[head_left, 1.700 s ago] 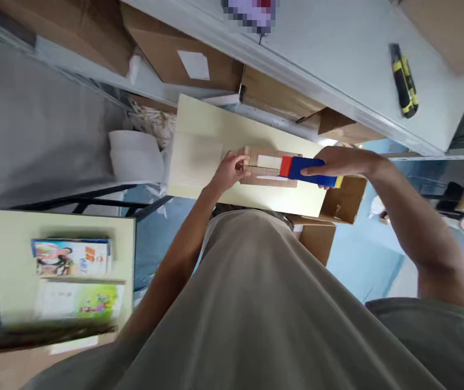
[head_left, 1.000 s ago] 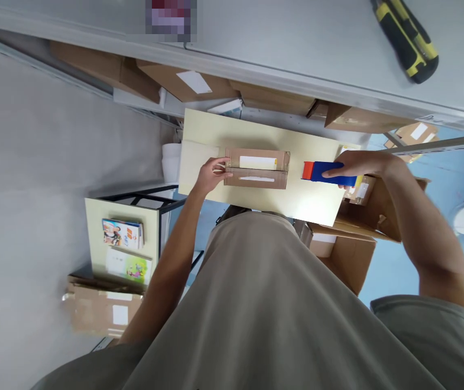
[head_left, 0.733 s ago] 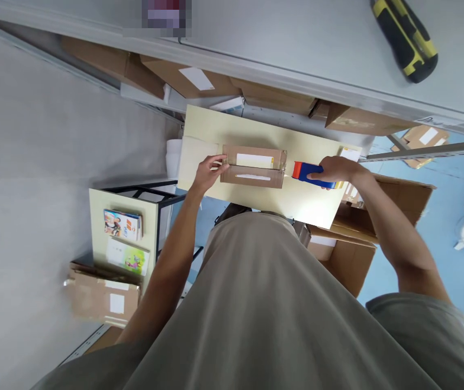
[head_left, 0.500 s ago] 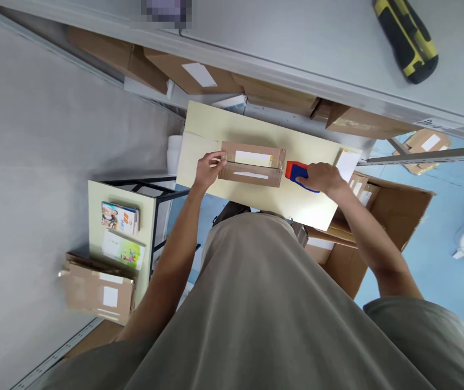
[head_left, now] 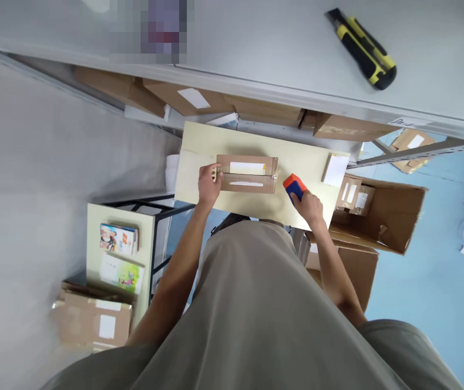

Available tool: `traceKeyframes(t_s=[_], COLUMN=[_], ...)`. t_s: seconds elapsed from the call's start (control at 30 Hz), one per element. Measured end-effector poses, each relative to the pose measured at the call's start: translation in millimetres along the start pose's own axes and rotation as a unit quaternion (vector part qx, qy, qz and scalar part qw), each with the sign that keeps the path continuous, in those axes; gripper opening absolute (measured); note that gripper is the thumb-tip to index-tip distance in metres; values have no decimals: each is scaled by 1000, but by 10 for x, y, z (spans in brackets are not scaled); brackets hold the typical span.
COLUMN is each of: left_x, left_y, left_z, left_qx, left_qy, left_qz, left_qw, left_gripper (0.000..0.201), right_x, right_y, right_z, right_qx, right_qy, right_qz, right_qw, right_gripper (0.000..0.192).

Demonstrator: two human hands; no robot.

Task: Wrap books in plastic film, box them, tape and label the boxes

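Note:
A small brown cardboard box [head_left: 246, 178] with white labels lies on the pale yellow tabletop [head_left: 297, 157], and clear tape shows at its right end. My left hand [head_left: 210, 183] is closed on the box's left end, its fingers curled at the edge. In my right hand [head_left: 310, 207] is a red and blue tape dispenser [head_left: 296, 189], gripped by its blue part. The dispenser is tilted, with its red end up and left, a short gap away from the box's right end.
A stack of white paper [head_left: 335, 169] lies at the tabletop's right end. Open cartons [head_left: 398, 216] stand to the right. A yellow and black utility knife [head_left: 364, 51] lies on the grey shelf above. Booklets [head_left: 120, 238] rest on a lower stand at left, near flattened cardboard [head_left: 94, 322].
My right hand has drawn the tape dispenser back toward my body and tilted it, farther from the box. My left hand's fingers have closed more around the box's left end. The view has shifted.

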State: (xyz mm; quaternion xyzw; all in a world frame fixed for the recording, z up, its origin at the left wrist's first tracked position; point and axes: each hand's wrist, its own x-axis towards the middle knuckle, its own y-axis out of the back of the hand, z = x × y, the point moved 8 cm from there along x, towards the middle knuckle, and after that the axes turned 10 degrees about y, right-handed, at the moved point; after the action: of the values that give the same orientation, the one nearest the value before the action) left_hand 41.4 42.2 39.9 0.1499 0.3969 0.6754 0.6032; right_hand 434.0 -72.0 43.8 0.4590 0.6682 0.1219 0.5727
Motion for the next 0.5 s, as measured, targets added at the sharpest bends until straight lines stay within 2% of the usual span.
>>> traceKeyframes(t_s=[0.1,0.13,0.2,0.23,0.3,0.4,0.5], left_x=[-105,-173,-375,-506,-758,-982,-978], left_y=[8,-34,-173,-234,-266,-141,63], left_z=[345,501,863,1067,1467,1970,2309], left_qx=[24,21,4,-5,-33,-84,-129], left_qy=[-60,-86,-150,-192,-272,-350,-387], left_qz=[10,-9,-82,-118,-150,-135,-104], left_qw=[998,996,985,974,950,923,907], left_gripper=[35,33,26,25,26,32,38], right_x=[-186,-244,-353,-404,-497,-610,-644], right_y=[3,30,143,231,468,900,1278], right_z=[-32,-65,-176,-258,-474,-862,-1217], right_qx=[50,69,107,123,143,146,132], right_qy=[7,14,31,43,70,102,129], right_qz=[40,53,83,100,134,183,227], right_qw=[998,996,990,986,978,967,956], right_gripper=[48,49,52,54,57,55,52])
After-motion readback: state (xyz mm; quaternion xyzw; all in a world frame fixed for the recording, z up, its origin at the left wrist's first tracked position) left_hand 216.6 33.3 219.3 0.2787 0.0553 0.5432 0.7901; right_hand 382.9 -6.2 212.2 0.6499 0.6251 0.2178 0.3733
